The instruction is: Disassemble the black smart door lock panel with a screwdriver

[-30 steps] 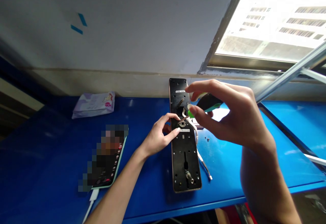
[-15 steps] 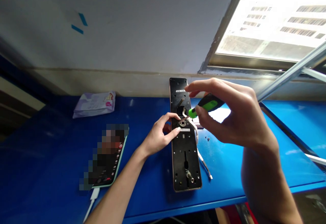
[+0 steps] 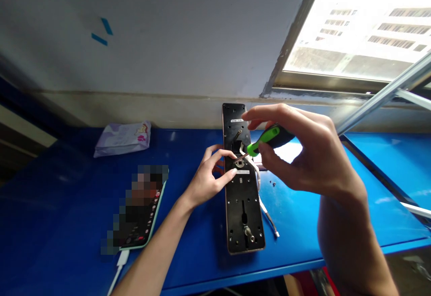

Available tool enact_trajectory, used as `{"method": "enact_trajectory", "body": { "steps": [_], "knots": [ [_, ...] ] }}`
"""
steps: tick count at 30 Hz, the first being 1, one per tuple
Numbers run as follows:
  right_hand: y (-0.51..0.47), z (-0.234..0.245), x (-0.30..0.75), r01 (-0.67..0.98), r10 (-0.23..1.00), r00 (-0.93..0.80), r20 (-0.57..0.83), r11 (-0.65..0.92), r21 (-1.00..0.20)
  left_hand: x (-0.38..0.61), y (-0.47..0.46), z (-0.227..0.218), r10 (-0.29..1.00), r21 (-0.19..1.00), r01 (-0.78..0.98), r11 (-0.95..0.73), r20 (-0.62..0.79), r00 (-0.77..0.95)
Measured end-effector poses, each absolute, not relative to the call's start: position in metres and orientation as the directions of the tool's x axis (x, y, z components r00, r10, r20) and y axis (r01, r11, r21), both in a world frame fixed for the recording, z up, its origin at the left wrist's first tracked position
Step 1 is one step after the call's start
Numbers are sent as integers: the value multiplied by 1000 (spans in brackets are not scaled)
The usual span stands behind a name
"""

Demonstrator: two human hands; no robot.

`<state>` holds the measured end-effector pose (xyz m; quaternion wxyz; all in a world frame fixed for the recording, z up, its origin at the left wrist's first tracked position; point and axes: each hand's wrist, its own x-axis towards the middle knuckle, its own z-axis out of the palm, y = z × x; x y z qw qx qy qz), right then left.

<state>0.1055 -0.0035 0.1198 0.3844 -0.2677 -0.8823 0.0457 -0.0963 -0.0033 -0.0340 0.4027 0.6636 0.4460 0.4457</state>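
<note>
A long black door lock panel (image 3: 243, 193) lies back side up on the blue table, with metal posts on it and a white-wrapped cable (image 3: 257, 177) along its right edge. My left hand (image 3: 212, 175) holds the panel at its left side, thumb and forefinger resting on either side of the spot by the square spindle hole (image 3: 240, 163). My right hand (image 3: 303, 152) is closed around the green and black handle of a screwdriver (image 3: 269, 139). The screwdriver slants down to the left, its tip between my left fingertips. Whether a screw sits under the tip is hidden.
Several tiny dark screws (image 3: 272, 183) lie right of the panel. A phone (image 3: 141, 211) on a white charging cable (image 3: 118, 271) lies at left, and a purple packet (image 3: 124, 138) sits near the wall. A metal bar (image 3: 380, 92) slants across the right.
The screwdriver handle has turned in my right hand, so its green stripe faces upward more. My left hand stays on the panel. The whole view has shifted slightly.
</note>
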Motion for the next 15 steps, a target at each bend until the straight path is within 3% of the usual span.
{"method": "enact_trajectory", "body": {
  "steps": [15],
  "knots": [
    [-4,119,104,449,500,-555,665,853,-266,-97,-4,-36,942,909,259,-326,289,173]
  ]
}}
